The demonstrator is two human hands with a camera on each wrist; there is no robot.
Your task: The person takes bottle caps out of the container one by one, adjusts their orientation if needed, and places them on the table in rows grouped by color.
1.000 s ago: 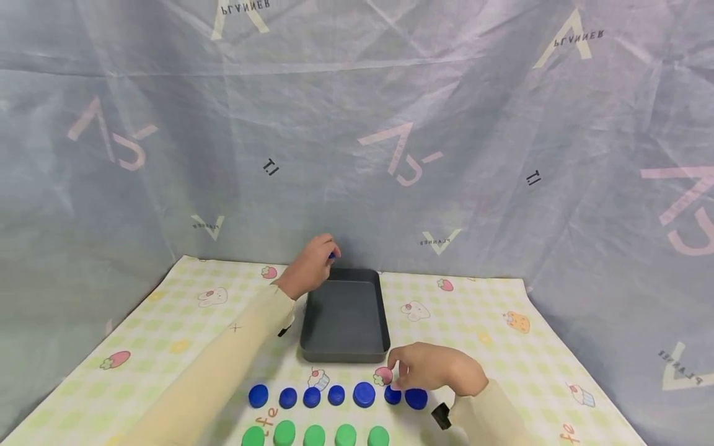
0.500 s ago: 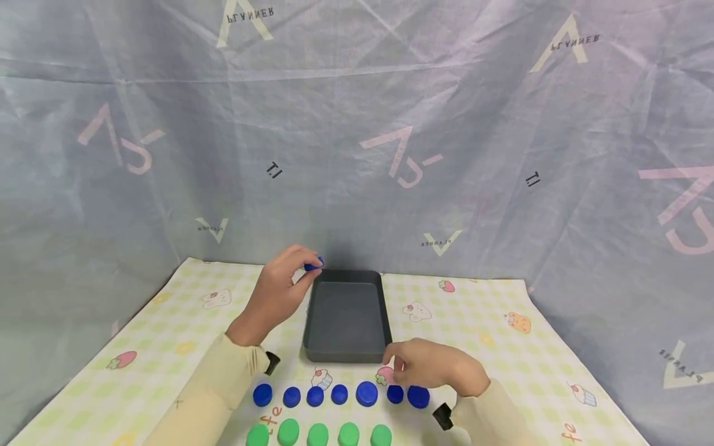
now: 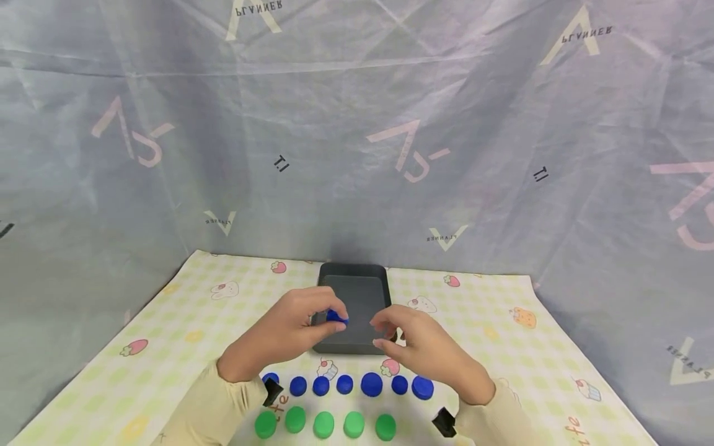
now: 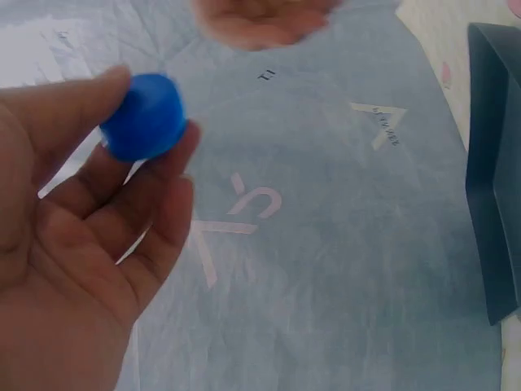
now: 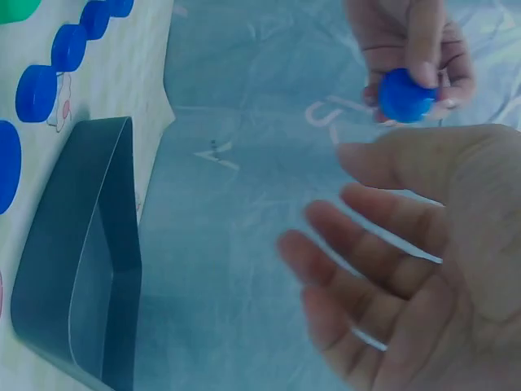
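Observation:
My left hand [image 3: 287,331] pinches a blue bottle cap [image 4: 146,118] between thumb and fingers, above the dark grey tray [image 3: 357,297]. Facing it, over the tray's right side, is my right hand [image 3: 426,347], its thumb and fingers apart with nothing between them. From the right wrist view, the held cap [image 5: 407,96] shows just beyond my right thumb, a gap separating the two. On the cloth in front of the tray lies a row of several blue caps [image 3: 370,384]. Nearer to me runs a row of several green caps [image 3: 323,425].
A checked tablecloth [image 3: 189,371] with printed cartoon pictures covers the table. Behind the tray and at both sides hangs a grey curtain [image 3: 334,155] with printed lettering. Black wrist cameras [image 3: 444,422] sit at the cuffs.
My left hand has come back from the tray's far left corner toward me, still holding the blue cap. My right hand has lifted from the blue row toward the tray.

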